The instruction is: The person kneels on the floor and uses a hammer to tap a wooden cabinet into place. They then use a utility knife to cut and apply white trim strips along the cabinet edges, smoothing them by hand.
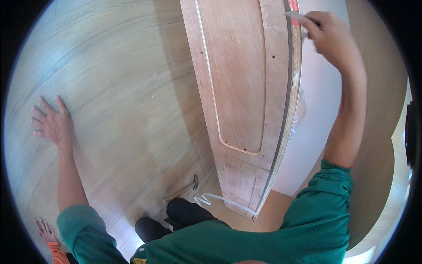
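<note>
My left hand [55,123] is spread flat over the pale wood-grain surface [118,101], fingers apart and holding nothing. At the upper right, my right hand [327,37] closes around a flat, grey, blade-like tool [296,17], most of it hidden in the fingers. The tool's tip meets the upper edge of a long wooden panel [237,66]. This panel carries a routed groove with rounded corners and a few small dark holes. Along its right side runs a dark grey edge strip [285,105] beside bare layered wood. A red patch [294,5] shows on the edge near the tool.
From the panel's lower end a white strip [228,201] curls leftward. A small dark metal piece [195,181] lies near it. Another person's hand [44,229] with an orange sleeve rests at the lower left. A white board [310,127] and a brown curved surface [378,145] lie to the right.
</note>
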`<state>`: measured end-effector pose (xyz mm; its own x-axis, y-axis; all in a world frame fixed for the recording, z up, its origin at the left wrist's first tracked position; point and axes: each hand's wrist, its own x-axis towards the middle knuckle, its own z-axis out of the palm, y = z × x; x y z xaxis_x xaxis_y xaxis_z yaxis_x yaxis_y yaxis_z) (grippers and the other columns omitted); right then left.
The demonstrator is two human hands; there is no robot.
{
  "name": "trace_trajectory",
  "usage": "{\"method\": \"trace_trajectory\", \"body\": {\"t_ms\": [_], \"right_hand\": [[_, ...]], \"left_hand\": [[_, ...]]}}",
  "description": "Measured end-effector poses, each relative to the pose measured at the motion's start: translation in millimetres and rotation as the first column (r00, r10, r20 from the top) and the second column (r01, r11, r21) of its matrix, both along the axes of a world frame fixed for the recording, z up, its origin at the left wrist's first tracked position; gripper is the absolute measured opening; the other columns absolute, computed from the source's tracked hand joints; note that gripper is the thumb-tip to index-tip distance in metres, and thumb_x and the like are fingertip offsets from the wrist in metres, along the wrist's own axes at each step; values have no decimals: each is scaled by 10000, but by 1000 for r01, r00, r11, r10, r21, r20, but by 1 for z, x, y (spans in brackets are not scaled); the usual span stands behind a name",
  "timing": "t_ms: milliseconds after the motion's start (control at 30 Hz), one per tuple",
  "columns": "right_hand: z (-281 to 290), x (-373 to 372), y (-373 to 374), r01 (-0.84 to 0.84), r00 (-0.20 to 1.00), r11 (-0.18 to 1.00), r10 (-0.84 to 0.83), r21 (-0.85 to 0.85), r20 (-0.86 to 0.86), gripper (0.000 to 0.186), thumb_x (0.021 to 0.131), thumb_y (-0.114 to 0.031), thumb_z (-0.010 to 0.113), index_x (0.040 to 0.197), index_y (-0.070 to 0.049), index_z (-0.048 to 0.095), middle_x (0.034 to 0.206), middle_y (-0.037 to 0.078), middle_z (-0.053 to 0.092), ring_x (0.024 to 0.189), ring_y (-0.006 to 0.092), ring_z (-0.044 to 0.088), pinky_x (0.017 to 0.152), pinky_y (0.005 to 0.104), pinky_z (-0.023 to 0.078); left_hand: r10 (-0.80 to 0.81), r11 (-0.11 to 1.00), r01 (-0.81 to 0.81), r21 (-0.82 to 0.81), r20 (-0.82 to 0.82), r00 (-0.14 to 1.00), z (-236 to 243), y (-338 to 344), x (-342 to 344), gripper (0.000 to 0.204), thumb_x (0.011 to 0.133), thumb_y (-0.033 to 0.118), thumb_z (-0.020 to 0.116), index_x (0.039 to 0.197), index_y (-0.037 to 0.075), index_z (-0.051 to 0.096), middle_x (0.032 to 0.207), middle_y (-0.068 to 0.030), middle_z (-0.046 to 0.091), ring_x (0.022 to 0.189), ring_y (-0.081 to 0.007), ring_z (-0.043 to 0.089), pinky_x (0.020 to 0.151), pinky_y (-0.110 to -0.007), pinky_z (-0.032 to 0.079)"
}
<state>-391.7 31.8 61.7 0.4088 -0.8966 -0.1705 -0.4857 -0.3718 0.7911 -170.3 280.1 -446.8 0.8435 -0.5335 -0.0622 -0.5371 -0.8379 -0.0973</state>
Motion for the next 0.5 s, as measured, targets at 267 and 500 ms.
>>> {"method": "trace_trajectory", "body": {"t_ms": [267, 500], "right_hand": [[1, -7, 0, -220, 964, 975, 221, -20, 148, 269, 962, -243, 586, 998, -23, 737, 741, 126, 696, 608, 190, 627, 587, 336, 498], [7, 1, 8, -66, 994, 996, 70, -52, 87, 258, 946, -227, 577, 948, -25, 737, 733, 159, 684, 624, 257, 646, 634, 371, 516]], "left_hand": [[17, 998, -16, -67, 17, 1000, 0, 4, 5, 707, 955, 623, 346, 1538, 234, 259, 1592, -146, 200, 1471, -407, 100, 1148, -624, 80], [-6, 985, 8, -171, 15, 1000, -2, 5, 6, 701, 958, 620, 338, 1543, 244, 247, 1594, -151, 200, 1468, -418, 110, 1142, -643, 81]]}}
